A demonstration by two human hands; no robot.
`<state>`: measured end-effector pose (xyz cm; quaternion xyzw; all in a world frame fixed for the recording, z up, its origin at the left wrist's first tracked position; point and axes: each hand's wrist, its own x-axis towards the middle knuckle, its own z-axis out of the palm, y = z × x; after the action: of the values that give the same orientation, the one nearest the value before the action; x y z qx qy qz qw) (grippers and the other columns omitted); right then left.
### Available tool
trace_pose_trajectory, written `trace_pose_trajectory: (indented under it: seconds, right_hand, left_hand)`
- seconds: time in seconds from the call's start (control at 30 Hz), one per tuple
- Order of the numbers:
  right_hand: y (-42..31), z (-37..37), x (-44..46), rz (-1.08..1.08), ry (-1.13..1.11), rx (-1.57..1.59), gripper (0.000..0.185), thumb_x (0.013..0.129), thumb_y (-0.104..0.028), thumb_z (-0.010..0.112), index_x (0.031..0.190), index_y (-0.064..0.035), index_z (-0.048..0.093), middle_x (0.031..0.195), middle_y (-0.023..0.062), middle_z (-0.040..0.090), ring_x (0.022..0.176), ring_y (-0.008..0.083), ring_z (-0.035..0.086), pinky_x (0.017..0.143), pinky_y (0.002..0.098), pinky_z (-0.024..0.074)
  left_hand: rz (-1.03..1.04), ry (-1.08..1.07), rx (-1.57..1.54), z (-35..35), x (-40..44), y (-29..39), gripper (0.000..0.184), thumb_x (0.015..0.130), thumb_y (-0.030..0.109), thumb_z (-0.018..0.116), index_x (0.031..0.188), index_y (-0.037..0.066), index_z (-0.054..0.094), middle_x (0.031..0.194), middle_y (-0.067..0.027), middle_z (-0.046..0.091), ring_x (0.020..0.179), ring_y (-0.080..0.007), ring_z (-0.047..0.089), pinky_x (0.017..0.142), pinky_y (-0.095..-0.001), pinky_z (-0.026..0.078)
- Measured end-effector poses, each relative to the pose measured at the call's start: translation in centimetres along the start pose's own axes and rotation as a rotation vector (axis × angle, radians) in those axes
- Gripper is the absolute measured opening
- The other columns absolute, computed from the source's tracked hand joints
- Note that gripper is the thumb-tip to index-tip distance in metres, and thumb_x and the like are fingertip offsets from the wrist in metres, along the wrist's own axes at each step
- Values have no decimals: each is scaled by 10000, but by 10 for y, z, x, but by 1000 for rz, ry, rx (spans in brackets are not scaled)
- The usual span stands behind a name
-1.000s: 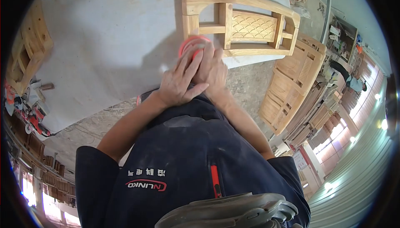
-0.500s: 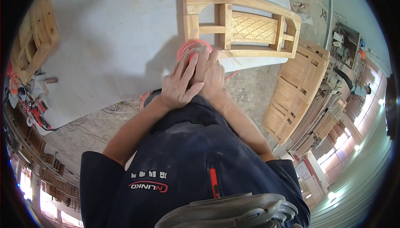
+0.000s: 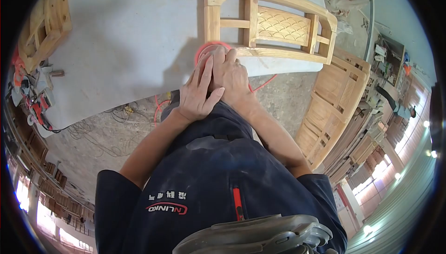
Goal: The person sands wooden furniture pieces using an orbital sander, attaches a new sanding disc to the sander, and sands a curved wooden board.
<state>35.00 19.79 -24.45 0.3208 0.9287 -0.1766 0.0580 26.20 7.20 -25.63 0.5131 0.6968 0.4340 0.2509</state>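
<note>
Both my hands rest close together on a round sander (image 3: 202,49) with a red rim, its body mostly hidden under them. My left hand (image 3: 200,89) lies over its left side, fingers bent forward and thumb pointing right. My right hand (image 3: 232,77) grips it from the right, fingers curled over the top. The sander sits at the near left corner of a pale wooden frame panel (image 3: 251,22) with a carved fish-scale inset. This panel lies flat on a grey-covered table (image 3: 134,35). Its corner under the sander is hidden.
Another wooden frame (image 3: 44,26) lies at the table's left, near red tools and cables (image 3: 39,107). A red hose (image 3: 265,83) runs below the table edge. Larger wooden panels (image 3: 332,105) lean at right. A person (image 3: 404,110) is far off at right.
The panel and table sit slightly higher in the view. The sander and both hands have shifted a little left, still gripping. More of the red hose shows beside my right wrist.
</note>
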Motion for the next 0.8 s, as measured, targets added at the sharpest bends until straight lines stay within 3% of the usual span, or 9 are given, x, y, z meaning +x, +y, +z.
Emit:
trace_pose_trajectory:
  seconds: [0.13, 0.23, 0.3, 0.37, 0.5, 0.57, 0.63, 0.67, 0.8]
  right_hand:
    - [22, -6, 39, -101, 108, 19, 434, 954, -231, 689, 1195, 94, 533, 967, 255, 638, 723, 353, 766, 544, 380, 621]
    - [21, -26, 67, -58, 24, 4, 406, 966, -249, 686, 1156, 75, 532, 956, 257, 643, 718, 357, 763, 550, 386, 620]
    - [21, -14, 54, -104, 102, 4, 413, 952, -240, 694, 1155, 79, 531, 949, 258, 646, 717, 360, 763, 560, 388, 624]
    - [12, -9, 22, -94, 20, -20, 438, 933, -209, 699, 1193, 101, 530, 955, 258, 649, 724, 358, 767, 565, 385, 628]
    - [0, 0, -24, -92, -49, -71, 423, 931, -175, 687, 1205, 108, 534, 963, 258, 649, 727, 351, 767, 569, 378, 634]
    - [3, 1, -41, -84, -49, -28, 479, 925, -217, 715, 1237, 92, 521, 965, 259, 648, 770, 393, 765, 607, 425, 643]
    - [11, -8, -61, 24, -190, 180, 556, 924, -263, 742, 1293, 68, 491, 988, 263, 646, 831, 454, 752, 674, 497, 645]
    - [14, -15, -70, 68, -238, 228, 581, 929, -299, 759, 1309, 29, 467, 1028, 270, 629, 867, 492, 731, 730, 564, 630]
    - [20, -35, -75, 75, -130, 170, 631, 912, -339, 795, 1318, 9, 460, 1057, 268, 598, 889, 472, 729, 692, 545, 632]
  left_hand:
    - [-40, 61, -48, 6, 36, -12, 771, 1068, 378, 595, 1653, -50, 332, 1627, -315, 443, 1397, -515, 554, 1069, -502, 545]
    - [-13, 95, 13, 4, 60, -22, 775, 1074, 391, 587, 1664, -33, 317, 1626, -294, 452, 1369, -518, 567, 1032, -514, 555]
    - [-21, 98, 6, 7, 44, -14, 791, 1071, 392, 585, 1664, -48, 303, 1631, -312, 439, 1386, -515, 561, 1061, -504, 549]
    - [49, 113, 89, 14, 13, -12, 794, 1068, 384, 583, 1658, -66, 302, 1635, -330, 424, 1406, -506, 557, 1078, -484, 551]
    - [-72, 16, 42, 14, -36, 13, 822, 1041, 367, 626, 1651, -80, 306, 1643, -338, 413, 1413, -502, 557, 1053, -477, 573]
    - [-69, 11, 34, 16, -49, 19, 847, 1010, 384, 676, 1637, -77, 342, 1626, -330, 439, 1405, -494, 567, 1030, -471, 589]
    - [-116, -161, 53, 17, -59, 25, 861, 976, 400, 724, 1614, -71, 390, 1603, -318, 471, 1395, -483, 580, 1026, -461, 593]
    - [-60, -143, 33, 20, -59, 26, 861, 961, 411, 751, 1598, -65, 422, 1587, -312, 490, 1402, -471, 579, 1053, -459, 577]
    - [69, -54, -45, 25, -39, 35, 845, 1002, 394, 714, 1613, -85, 380, 1618, -326, 448, 1462, -484, 515, 1133, -473, 515]
